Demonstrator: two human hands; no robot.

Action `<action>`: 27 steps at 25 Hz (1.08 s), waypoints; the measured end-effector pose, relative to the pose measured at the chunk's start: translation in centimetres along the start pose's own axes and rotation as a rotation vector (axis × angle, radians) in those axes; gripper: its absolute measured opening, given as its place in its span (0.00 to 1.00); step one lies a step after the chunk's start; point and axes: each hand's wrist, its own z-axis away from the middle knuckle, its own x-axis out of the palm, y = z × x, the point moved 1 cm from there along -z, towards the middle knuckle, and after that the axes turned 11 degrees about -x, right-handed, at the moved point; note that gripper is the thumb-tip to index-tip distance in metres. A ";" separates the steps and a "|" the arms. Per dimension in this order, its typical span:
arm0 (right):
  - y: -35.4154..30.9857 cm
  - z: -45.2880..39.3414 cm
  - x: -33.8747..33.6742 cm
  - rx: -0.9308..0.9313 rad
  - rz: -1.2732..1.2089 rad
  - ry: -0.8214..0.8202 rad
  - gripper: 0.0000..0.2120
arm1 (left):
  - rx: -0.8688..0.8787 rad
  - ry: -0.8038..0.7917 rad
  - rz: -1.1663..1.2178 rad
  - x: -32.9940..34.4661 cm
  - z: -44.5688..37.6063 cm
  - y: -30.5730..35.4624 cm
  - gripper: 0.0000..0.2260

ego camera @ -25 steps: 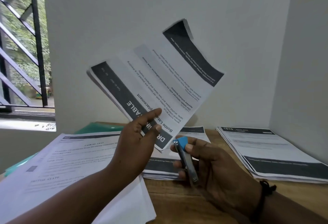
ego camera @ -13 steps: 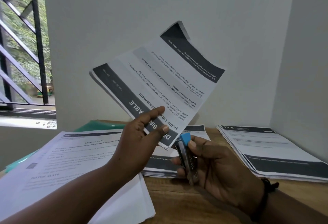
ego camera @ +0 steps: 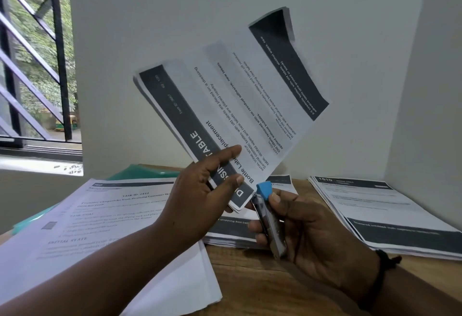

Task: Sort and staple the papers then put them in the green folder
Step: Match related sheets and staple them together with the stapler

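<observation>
White printed sheets with dark header bands, a thin set of papers (ego camera: 232, 105), are held up off the desk, tilted, with the long axis running from the low corner near the hands up to the far right, where the top corner curls over. Its print reads upside down, and the dark title band runs along the left edge. The left hand (ego camera: 200, 198) pinches the low end of this set, thumb across the front and fingers curled behind. The right hand (ego camera: 307, 230) is wrapped round a small metal stapler with a blue plastic tip (ego camera: 268, 218); its long axis runs from the blue tip, up against the lowest corner of the sheets, down toward the near edge. Whether the corner sits inside the stapler's mouth I cannot tell. A black cord bracelet (ego camera: 380, 275) circles the right wrist.

On the brown wooden desk (ego camera: 262, 288) lie three more piles: a large white stack of printed pages (ego camera: 100, 228) at the near left, a middle pile with a dark band (ego camera: 230, 230) partly hidden behind the hands, and a right-hand stack headed 1610 (ego camera: 380, 213). A green plastic folder (ego camera: 142, 173) shows beyond and under the left stack. White walls (ego camera: 175, 28) enclose the corner, and a window with black bars (ego camera: 37, 65) at the far left shows green foliage.
</observation>
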 end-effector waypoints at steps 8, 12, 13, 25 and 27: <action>0.0 -0.1 0.2 -0.002 0.023 0.030 0.16 | 0.028 -0.004 -0.088 0.2 0.1 -0.2 0.19; 0.3 -0.1 0.3 0.004 -0.005 0.040 0.17 | 0.018 -0.029 -0.080 0.4 0.1 -0.5 0.18; 0.3 -0.1 0.3 0.004 -0.011 0.044 0.17 | 0.013 -0.032 -0.071 0.5 0.2 -0.5 0.17; 1.0 0.0 0.4 0.002 -0.002 -0.029 0.15 | -0.012 -0.098 0.062 1.5 0.5 -0.4 0.16; 1.1 -0.1 0.5 0.020 0.046 -0.024 0.17 | -0.021 -0.094 0.070 1.5 0.5 -0.4 0.17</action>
